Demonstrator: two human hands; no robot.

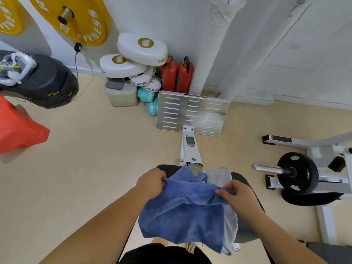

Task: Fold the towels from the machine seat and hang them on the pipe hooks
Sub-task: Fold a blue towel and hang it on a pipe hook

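A blue towel hangs doubled over between my hands above the dark machine seat. My left hand pinches its upper left corner, and my right hand pinches the upper right corner. Under it a grey-white towel lies on the seat and droops over the near edge. The white wrapped pipe rises against the wall ahead. No hooks are visible on it.
The machine's metal footplate stands ahead on a white rail. Two red fire extinguishers, white boxing pads and a box crowd the corner. A barbell sleeve with a black plate juts in at right. A black bag sits at left.
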